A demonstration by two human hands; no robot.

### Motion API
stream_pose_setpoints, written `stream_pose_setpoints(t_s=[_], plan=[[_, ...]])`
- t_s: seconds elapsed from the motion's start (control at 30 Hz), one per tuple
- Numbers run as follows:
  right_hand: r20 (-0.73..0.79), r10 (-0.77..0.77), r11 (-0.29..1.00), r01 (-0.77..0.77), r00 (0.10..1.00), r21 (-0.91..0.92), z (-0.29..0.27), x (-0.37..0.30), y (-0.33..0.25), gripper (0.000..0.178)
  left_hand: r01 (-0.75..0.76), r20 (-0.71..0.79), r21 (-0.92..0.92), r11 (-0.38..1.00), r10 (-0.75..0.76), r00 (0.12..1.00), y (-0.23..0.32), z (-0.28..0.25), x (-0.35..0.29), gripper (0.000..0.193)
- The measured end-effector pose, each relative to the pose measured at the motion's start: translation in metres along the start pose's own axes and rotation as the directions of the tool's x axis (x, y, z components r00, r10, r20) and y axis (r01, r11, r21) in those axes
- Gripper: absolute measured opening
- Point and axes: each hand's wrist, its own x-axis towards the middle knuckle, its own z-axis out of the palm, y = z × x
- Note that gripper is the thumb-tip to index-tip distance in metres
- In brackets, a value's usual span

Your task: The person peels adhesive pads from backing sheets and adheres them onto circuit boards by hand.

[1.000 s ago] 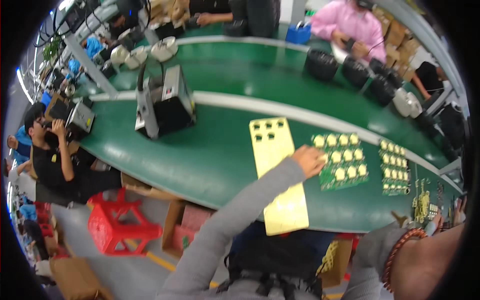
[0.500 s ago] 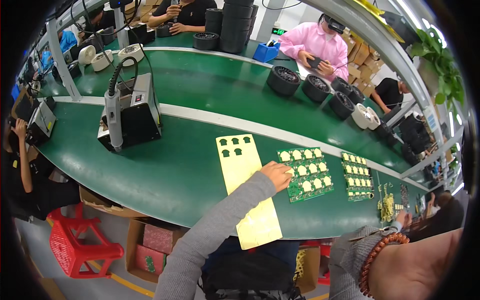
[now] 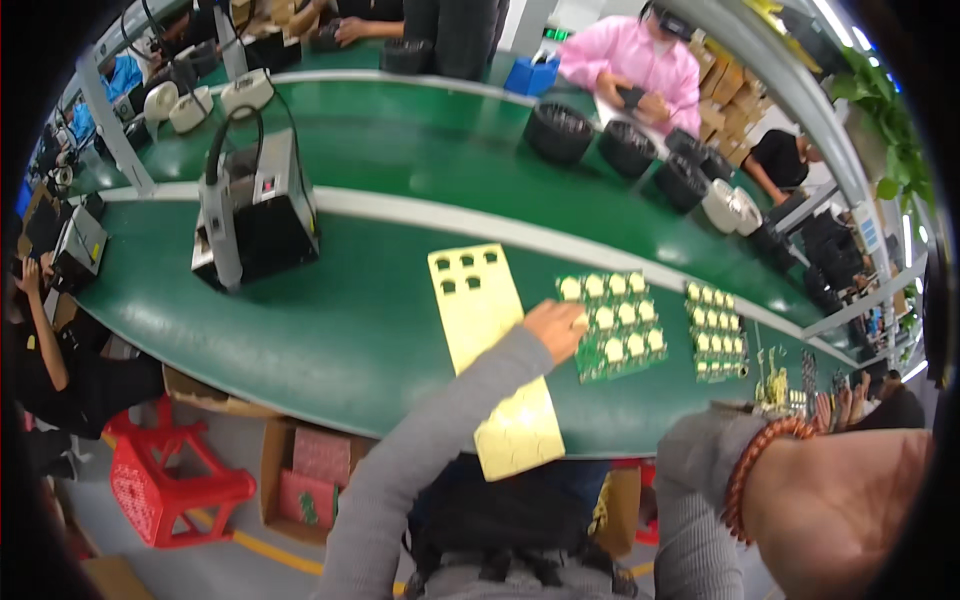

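My left hand is at the left edge of a green circuit board panel. Its fingers are bunched together, the tips over a pale yellow patch; whether they pinch anything is hidden. Yellow patches with a cut-out shape sit in rows on this panel. Under my left forearm lies a yellow sticker sheet, with several cut-outs gone from its far end and its near end hanging toward me. Close to the camera at the lower right is my right hand, below a reddish-brown beaded bracelet. Its fingers run into the dark rim.
A second patched panel lies to the right, with yellow scraps beyond it. At the left stands a black box-shaped device with a cable. Wheels line the far bench, where a person in pink sits. A red stool stands below left.
The whole view has shifted slightly, so the bench sits higher in the picture. My left hand remains at the panel's left edge, and my right hand stays at the lower right.
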Motion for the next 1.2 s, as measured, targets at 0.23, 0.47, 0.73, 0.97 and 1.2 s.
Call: stream_pose_setpoints(t_s=[0.23, 0.47, 0.73, 0.97, 1.2], plan=[[-0.138, 0.093, 0.995, -0.098, 0.986, -0.025, 0.014, -0.022, 0.027, 0.034, 0.63, -0.203, 0.213, 0.747, -0.596, 0.776, -0.005, -0.078, 0.006, 0.038], [0.084, 0.315, 0.677, -0.286, 0.945, 0.678, 0.068, -0.056, -0.026, 0.033, 0.781, -0.348, 0.617, 0.094, -0.858, 0.378, -0.012, -0.107, -0.084, 0.066], [0.084, 0.823, 0.402, -0.681, 0.561, 0.612, 0.047, -0.027, -0.046, 0.012, 0.894, -0.076, 0.265, 0.36, -0.917, 0.392, -0.056, -0.106, -0.066, 0.054], [0.174, 0.912, 0.102, -0.616, 0.371, 0.781, 0.037, -0.039, -0.037, 0.011, 0.948, -0.172, 0.138, 0.287, -0.936, 0.308, -0.043, -0.086, -0.035, 0.043], [0.402, 0.883, -0.3, -0.367, 0.243, 0.88, 0.025, -0.063, -0.032, 0.009, 0.908, 0.162, -0.123, 0.401, -0.894, 0.417, -0.067, -0.074, -0.011, 0.052]])
